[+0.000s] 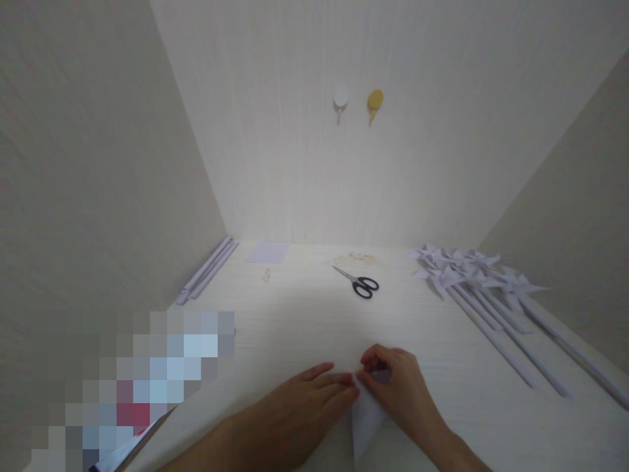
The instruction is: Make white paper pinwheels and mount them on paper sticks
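A white sheet of paper [364,416], folded into a triangle, lies on the white table near its front edge. My left hand [299,406] comes in from the lower left, palm down. Its fingers are stretched out, and the tips touch the paper's left edge near the top corner; the thumb is hidden. My right hand [400,383] has its fingers curled and pinches the paper's upper part between thumb and forefinger. Beyond both hands lies a pair of scissors [361,283] with black handles, blades pointing to the back left.
Paper pinwheels [457,272] on rolled paper sticks lie in a pile at the right. Several paper rolls [209,270] rest at the left wall, beside a square paper sheet [268,253] and small pins or clips [266,275]. A blurred patch covers the lower left. Two hooks [375,99] hang on the back wall.
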Tool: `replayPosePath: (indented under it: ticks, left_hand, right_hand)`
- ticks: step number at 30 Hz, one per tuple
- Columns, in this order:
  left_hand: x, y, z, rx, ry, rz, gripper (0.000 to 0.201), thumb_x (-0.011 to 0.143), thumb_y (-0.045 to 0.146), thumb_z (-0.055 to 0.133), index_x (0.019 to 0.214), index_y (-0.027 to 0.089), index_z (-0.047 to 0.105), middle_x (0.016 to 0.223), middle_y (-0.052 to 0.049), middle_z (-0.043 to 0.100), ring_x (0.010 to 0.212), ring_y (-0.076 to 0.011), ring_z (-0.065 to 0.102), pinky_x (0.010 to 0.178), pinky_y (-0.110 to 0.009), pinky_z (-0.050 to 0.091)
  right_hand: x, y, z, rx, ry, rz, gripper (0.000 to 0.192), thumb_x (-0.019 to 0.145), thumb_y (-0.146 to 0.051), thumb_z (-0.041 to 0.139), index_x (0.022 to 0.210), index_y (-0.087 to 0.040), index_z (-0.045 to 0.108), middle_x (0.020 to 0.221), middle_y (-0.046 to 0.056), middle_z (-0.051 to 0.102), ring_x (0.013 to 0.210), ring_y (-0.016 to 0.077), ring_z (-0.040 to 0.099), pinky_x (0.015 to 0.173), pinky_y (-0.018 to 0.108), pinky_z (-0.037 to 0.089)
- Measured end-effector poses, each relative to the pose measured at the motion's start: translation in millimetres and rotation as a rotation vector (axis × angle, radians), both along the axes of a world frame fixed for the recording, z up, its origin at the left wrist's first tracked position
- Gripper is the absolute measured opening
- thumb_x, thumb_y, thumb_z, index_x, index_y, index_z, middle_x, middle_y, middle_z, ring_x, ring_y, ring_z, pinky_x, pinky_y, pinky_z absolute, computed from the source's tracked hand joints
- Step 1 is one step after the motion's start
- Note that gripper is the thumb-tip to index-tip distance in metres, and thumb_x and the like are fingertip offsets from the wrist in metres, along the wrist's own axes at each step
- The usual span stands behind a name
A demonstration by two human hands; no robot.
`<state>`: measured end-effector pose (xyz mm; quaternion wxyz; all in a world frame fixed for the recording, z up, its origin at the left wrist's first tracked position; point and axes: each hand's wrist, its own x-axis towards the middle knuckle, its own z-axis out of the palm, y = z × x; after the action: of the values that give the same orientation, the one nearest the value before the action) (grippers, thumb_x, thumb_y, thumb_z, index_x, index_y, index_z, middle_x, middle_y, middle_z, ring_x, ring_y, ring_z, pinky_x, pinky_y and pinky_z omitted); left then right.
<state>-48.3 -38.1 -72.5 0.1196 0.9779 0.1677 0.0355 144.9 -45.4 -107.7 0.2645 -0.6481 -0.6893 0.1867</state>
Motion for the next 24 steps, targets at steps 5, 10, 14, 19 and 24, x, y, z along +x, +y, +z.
replayPosePath:
  ticks: [5, 10, 14, 19, 24]
  left_hand:
    - [6, -6, -6.1, 0.065, -0.013, 0.013, 0.041, 0.082, 0.014, 0.033, 0.123, 0.013, 0.032, 0.119, -0.009, 0.046, 0.117, -0.0151, 0.033, 0.102, -0.029, 0.020]
    - [9, -10, -9.3, 0.100, -0.019, 0.041, 0.038, 0.083, 0.016, 0.033, 0.120, 0.014, 0.036, 0.117, -0.008, 0.047, 0.116, -0.0156, 0.034, 0.102, -0.029, 0.021]
    - [10, -10, -9.3, 0.093, -0.009, 0.054, 0.037, 0.083, 0.017, 0.033, 0.119, 0.015, 0.038, 0.116, -0.007, 0.047, 0.115, -0.0155, 0.035, 0.102, -0.029, 0.020]
    - [10, -9, -8.0, 0.073, -0.021, 0.052, 0.036, 0.083, 0.019, 0.034, 0.118, 0.020, 0.038, 0.117, -0.005, 0.046, 0.114, -0.0155, 0.035, 0.101, -0.033, 0.022]
    - [9, -8, -6.2, 0.063, 0.010, 0.036, 0.036, 0.084, 0.020, 0.030, 0.119, 0.017, 0.038, 0.118, -0.006, 0.045, 0.116, -0.0164, 0.033, 0.102, -0.034, 0.019]
  right_hand:
    - [0, -1, -1.1, 0.053, -0.023, 0.013, 0.005, 0.064, -0.019, 0.053, 0.066, -0.021, 0.057, 0.062, -0.001, 0.063, 0.065, 0.0172, 0.058, 0.071, 0.033, 0.038]
    - [0, -4, 0.2, 0.124, -0.080, 0.026, 0.006, 0.065, -0.017, 0.053, 0.067, -0.021, 0.057, 0.062, -0.002, 0.062, 0.063, 0.0158, 0.057, 0.075, 0.037, 0.036]
    - [-2, -9, 6.3, 0.248, -0.173, 0.088, 0.009, 0.066, -0.014, 0.055, 0.068, -0.022, 0.059, 0.071, -0.001, 0.063, 0.074, 0.0169, 0.058, 0.083, 0.042, 0.032]
    - [-4, -29, 1.3, 0.366, -0.317, 0.341, 0.019, 0.079, -0.016, 0.044, 0.088, -0.024, 0.059, 0.088, -0.001, 0.065, 0.081, 0.0126, 0.058, 0.089, 0.035, 0.032]
    - [11, -51, -23.0, 0.601, -0.605, 0.522, 0.048, 0.080, -0.035, 0.039, 0.121, -0.009, 0.040, 0.113, 0.009, 0.056, 0.105, 0.0189, 0.047, 0.090, 0.036, 0.033]
